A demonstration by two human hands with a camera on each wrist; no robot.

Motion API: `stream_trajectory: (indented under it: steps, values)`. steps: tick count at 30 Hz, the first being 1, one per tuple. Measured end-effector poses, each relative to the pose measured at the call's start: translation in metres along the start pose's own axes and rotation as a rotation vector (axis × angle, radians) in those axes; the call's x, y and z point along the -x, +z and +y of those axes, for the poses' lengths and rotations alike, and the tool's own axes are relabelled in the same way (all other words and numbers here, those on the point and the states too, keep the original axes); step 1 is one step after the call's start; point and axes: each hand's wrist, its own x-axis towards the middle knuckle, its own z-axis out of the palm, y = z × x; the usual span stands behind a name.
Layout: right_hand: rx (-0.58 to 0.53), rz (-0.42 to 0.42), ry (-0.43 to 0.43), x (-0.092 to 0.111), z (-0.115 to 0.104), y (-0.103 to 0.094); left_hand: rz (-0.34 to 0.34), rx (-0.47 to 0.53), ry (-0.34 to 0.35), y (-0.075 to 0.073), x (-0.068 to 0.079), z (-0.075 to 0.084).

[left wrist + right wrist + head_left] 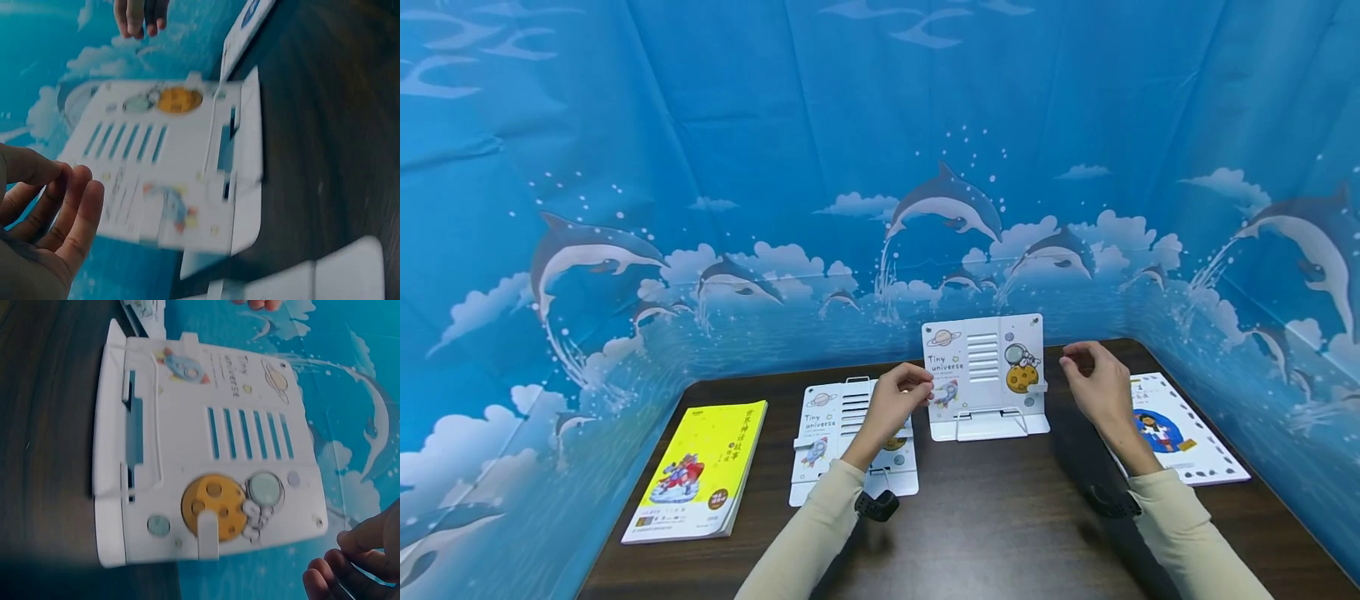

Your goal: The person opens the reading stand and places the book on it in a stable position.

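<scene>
A white book stand point(985, 367) with "Tiny universe" print, a rocket and an astronaut on a yellow moon stands propped up at the back of the table. My left hand point(897, 402) is at its left edge, fingers loosely bent with nothing seen between them; whether the fingertips touch the edge I cannot tell. Off the stand's right side, my right hand point(1099, 387) hovers apart from it, fingers relaxed and holding nothing. A wire bracket and a bottom ledge point(111, 531) show on the stand. Below my left forearm lies a second, matching stand point(816, 425), folded flat and partly hidden.
On the dark wooden table point(985, 533), a thick yellow book point(707, 450) lies at the left. A white book point(1202, 433) with a round blue picture lies at the right, partly behind my right wrist. A blue dolphin-print curtain point(760, 208) encloses the back and sides.
</scene>
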Motion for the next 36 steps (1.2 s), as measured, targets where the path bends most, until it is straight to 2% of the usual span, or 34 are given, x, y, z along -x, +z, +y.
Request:
stream_trajectory:
  steps: [4,8,14,19,23,32,36]
  values:
    - [0.033,0.017,-0.016,0.003,0.015,-0.015,-0.032,0.007,0.007,0.021,0.006,0.003]
    - [0.088,-0.015,0.003,0.004,0.036,-0.031,-0.058,0.020,-0.008,0.044,0.013,0.003]
    - [0.200,-0.121,0.125,0.003,0.069,-0.056,-0.084,0.055,-0.057,0.077,0.022,0.007]
    - [0.287,-0.196,0.240,0.001,0.096,-0.077,-0.099,0.143,-0.112,0.103,0.024,0.008]
    - [0.359,-0.290,0.306,0.001,0.117,-0.091,-0.096,0.169,-0.128,0.122,0.025,0.007]
    - [0.523,-0.520,0.406,0.006,0.144,-0.096,-0.123,0.133,-0.155,0.156,0.027,0.009]
    - [0.535,-0.550,0.416,0.007,0.150,-0.095,-0.131,0.111,-0.180,0.170,0.028,0.009]
